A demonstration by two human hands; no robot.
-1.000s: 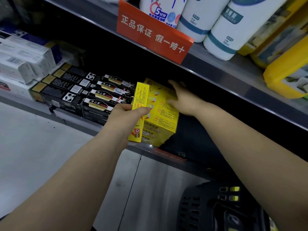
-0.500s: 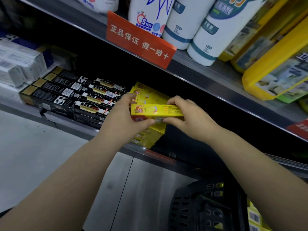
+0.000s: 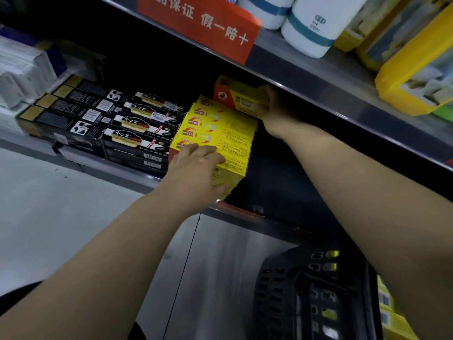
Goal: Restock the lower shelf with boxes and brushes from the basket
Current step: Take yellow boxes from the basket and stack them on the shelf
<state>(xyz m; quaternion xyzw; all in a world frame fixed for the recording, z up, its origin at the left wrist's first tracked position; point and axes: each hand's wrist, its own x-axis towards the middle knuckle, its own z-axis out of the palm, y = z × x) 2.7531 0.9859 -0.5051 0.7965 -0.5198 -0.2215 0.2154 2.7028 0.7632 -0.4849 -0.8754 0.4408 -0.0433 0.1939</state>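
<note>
Your right hand [image 3: 275, 107] grips 1 yellow box [image 3: 234, 95]; lay it level while your left hand [image 3: 196, 168] presses flat on the stack [image 3: 220, 130].

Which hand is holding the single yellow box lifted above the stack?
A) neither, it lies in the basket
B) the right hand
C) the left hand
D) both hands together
B: the right hand grips the raised yellow box just under the upper shelf, while the left hand only rests on the stack of yellow boxes.
</note>
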